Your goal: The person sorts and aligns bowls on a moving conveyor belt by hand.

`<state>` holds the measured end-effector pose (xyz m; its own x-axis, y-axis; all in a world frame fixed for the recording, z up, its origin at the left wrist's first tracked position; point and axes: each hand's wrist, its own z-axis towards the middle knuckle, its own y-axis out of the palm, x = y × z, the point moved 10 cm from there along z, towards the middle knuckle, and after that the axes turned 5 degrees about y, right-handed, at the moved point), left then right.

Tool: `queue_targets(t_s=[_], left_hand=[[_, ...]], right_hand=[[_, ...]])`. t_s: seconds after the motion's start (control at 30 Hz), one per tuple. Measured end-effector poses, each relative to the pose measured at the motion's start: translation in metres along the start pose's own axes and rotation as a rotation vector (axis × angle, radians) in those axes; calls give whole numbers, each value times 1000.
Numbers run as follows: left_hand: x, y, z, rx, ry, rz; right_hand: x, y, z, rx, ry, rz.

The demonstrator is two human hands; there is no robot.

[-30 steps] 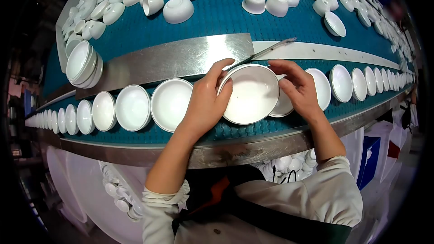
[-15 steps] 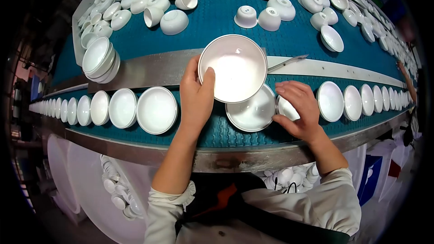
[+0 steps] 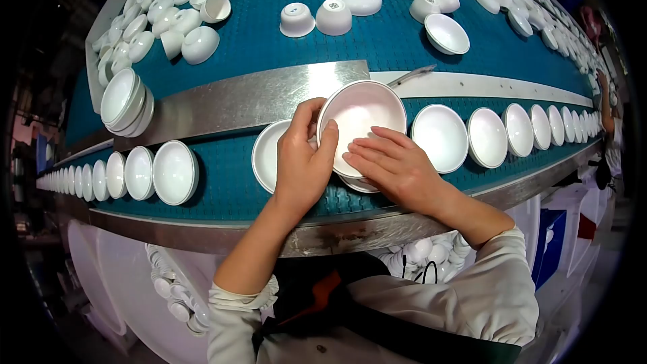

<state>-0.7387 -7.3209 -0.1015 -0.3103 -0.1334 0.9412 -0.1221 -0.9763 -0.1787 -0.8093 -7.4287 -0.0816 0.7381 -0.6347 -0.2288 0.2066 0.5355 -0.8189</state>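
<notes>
A white bowl is tilted toward me above the near belt. My left hand is closed on its left side, thumb over the rim and fingers behind. My right hand has its fingers stretched flat across the lower inside of the same bowl, seemingly touching it. Behind my left hand a second white bowl stands on the belt, partly covered. Below the held bowl, the edge of another bowl shows; most of it is hidden.
Bowls line the near belt to both sides. Beyond a metal plate, a wider blue belt carries many scattered bowls. A small bowl stack rests on the plate's left end. White tubs with dishes stand below. A person's arm shows far right.
The held bowl has come down slightly, and my right hand has moved left onto its inside. Bowls on both belts have shifted left in the view.
</notes>
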Motion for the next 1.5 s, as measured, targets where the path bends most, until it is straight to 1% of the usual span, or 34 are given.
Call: queue_targets(t_s=[0.07, 0.13, 0.17, 0.27, 0.3, 0.37, 0.47, 0.53, 0.57, 0.63, 0.73, 0.8, 0.83, 0.93, 0.97, 1.07, 1.1, 1.13, 1.2, 1.23, 1.27, 1.3, 1.37, 1.4, 1.43, 1.47, 1.5], left_hand=[[8, 6, 1, 58, 68, 41], [16, 14, 3, 61, 88, 65], [20, 19, 3, 62, 104, 87], [24, 24, 9, 96, 103, 130], [25, 21, 11, 109, 107, 141], [22, 9, 9, 151, 83, 140], [39, -35, -11, 323, 73, 184], [42, -86, -35, 523, 58, 255], [40, -110, -50, 614, 24, 231], [24, -158, -83, 782, -56, 189], [-2, -199, -119, 887, -95, 180], [-24, -217, -136, 874, -226, 308], [-27, -216, -137, 857, -282, 353], [-37, -203, -132, 814, -385, 543], [-42, -206, -131, 815, -382, 637], [-54, -209, -128, 833, -412, 777], [-46, -207, -122, 822, -417, 843], [-36, -200, -118, 765, -424, 1011], [-27, -191, -120, 785, -446, 1037], [-24, -187, -120, 787, -468, 1055], [-9, -175, -121, 822, -332, 1202], [2, -159, -121, 829, -272, 1270], [13, -127, -117, 802, -252, 1282], [12, -115, -117, 798, -219, 1281], [10, -104, -117, 793, -184, 1280], [10, -93, -115, 763, -134, 1324], [13, -79, -114, 799, -95, 1417]], right_hand=[[6, -9, -6, 18, -7, 42], [12, -21, -13, 49, -24, 169], [16, -24, -17, 50, -28, 172], [41, -50, -33, 212, 65, 558], [44, -55, -37, 214, 49, 567], [55, -65, -45, 233, 85, 576], [61, -71, -52, 171, 84, 600], [68, -69, -58, 117, 102, 588], [70, -72, -61, 115, 85, 614], [80, -73, -67, 100, 139, 574], [88, -79, -78, 91, 120, 560], [95, -84, -85, 99, 123, 554], [97, -87, -89, 98, 104, 568], [113, -93, -101, 95, 159, 567], [115, -96, -105, 96, 135, 577], [128, -106, -116, 129, 155, 561], [129, -109, -119, 130, 136, 572], [134, -110, -121, 110, 157, 564], [146, -109, -135, 61, 210, 565], [148, -105, -138, 7, 265, 624], [142, -102, -142, -65, 249, 669], [137, -97, -147, -139, 230, 712], [113, -85, -156, -327, 78, 784], [110, -80, -162, -382, 60, 821], [109, -82, -165, -384, 40, 832], [114, -77, -171, -455, 106, 838], [121, -74, -179, -522, 172, 837]])
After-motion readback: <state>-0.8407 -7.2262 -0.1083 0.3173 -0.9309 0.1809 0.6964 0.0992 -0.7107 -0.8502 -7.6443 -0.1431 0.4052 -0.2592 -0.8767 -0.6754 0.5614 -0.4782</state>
